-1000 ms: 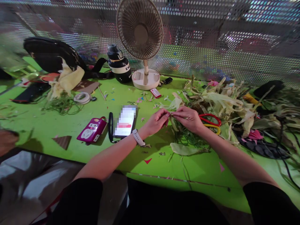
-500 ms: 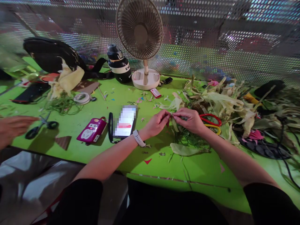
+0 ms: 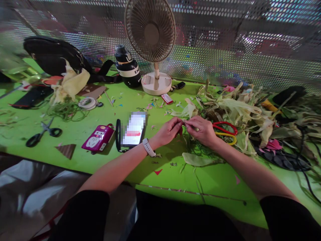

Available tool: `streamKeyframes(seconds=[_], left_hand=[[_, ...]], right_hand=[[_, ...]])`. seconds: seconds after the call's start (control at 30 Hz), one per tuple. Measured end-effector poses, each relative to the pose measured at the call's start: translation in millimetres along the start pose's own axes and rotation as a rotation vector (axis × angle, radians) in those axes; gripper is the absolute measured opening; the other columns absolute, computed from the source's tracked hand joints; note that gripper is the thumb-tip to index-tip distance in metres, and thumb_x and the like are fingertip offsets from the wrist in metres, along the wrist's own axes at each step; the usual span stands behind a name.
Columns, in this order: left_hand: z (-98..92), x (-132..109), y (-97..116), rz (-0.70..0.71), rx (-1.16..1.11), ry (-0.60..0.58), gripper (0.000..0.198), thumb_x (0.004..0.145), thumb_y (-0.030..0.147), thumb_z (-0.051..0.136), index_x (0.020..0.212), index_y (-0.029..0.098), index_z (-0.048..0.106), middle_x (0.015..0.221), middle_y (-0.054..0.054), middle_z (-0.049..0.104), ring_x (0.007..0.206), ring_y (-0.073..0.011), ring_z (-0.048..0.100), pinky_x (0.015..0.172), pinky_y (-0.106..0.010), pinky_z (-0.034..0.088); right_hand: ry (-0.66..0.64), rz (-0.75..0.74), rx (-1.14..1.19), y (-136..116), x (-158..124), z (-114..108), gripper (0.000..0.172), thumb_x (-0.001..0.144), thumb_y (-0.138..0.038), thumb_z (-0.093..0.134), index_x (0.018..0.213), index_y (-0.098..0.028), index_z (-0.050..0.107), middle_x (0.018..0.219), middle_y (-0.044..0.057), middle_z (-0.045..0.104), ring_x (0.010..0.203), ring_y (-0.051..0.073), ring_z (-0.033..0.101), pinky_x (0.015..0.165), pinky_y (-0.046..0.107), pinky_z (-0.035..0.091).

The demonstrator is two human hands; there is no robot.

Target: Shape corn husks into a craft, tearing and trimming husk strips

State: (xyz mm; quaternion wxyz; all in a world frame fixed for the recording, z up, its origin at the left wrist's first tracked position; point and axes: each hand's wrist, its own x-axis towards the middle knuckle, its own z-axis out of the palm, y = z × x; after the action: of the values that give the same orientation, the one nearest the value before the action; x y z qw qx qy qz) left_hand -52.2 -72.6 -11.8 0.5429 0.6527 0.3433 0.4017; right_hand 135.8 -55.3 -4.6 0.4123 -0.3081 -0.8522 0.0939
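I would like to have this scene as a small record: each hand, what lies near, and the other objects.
Left hand: fingers pinched, white wristband on wrist
Right hand: fingers pinched, close against left hand
Held item: too small to tell
Near right hand: pale husks, green strands, red loop, yellow loop
Left of hands: phone, purple socket, scissors
Back: fan, black bottle

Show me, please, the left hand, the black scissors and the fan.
Left hand (image 3: 169,132), head view: middle of the hand.
Black scissors (image 3: 45,128), head view: near the pivot.
Fan (image 3: 151,34), head view: hub of the grille.
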Motion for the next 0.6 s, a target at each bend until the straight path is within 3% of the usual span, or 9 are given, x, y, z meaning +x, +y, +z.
streamKeyframes(seconds=[0.2, 0.4, 0.6], left_hand=[[1.6, -0.7, 1.6, -0.037, -0.049, 0.013, 0.03, 0.095, 0.047, 0.047, 0.094, 0.017, 0.049, 0.066, 0.003, 0.055, 0.05, -0.006, 0.044, 0.049, -0.02, 0.037], [1.9, -1.1, 2.0, -0.064, -0.082, 0.032, 0.038, 0.092, 0.055, 0.049, 0.09, 0.017, 0.049, 0.065, 0.003, 0.054, 0.05, -0.0063, 0.043, 0.048, -0.021, 0.034], [4.6, -1.6, -0.7, -0.035, -0.068, 0.05, 0.035, 0.093, 0.052, 0.047, 0.09, 0.017, 0.048, 0.064, 0.003, 0.053, 0.05, -0.0068, 0.043, 0.049, -0.021, 0.035]], right_hand=[[0.058, 0.066, 0.003, -3.1, -3.2, 5.3, 0.02, 0.09, -0.022, 0.056, 0.095, -0.022, 0.076, 0.08, 0.005, 0.073, 0.072, 0.016, 0.067, 0.067, 0.029, 0.056], [0.062, 0.032, -0.029, -3.4, -5.7, 7.9, 0.023, 0.09, -0.022, 0.055, 0.1, -0.024, 0.076, 0.084, 0.006, 0.075, 0.074, 0.016, 0.068, 0.068, 0.03, 0.058], [0.102, 0.033, -0.007, -7.7, -6.1, 10.7, 0.021, 0.09, -0.02, 0.056, 0.097, -0.022, 0.076, 0.084, 0.007, 0.075, 0.073, 0.017, 0.069, 0.068, 0.03, 0.058]])
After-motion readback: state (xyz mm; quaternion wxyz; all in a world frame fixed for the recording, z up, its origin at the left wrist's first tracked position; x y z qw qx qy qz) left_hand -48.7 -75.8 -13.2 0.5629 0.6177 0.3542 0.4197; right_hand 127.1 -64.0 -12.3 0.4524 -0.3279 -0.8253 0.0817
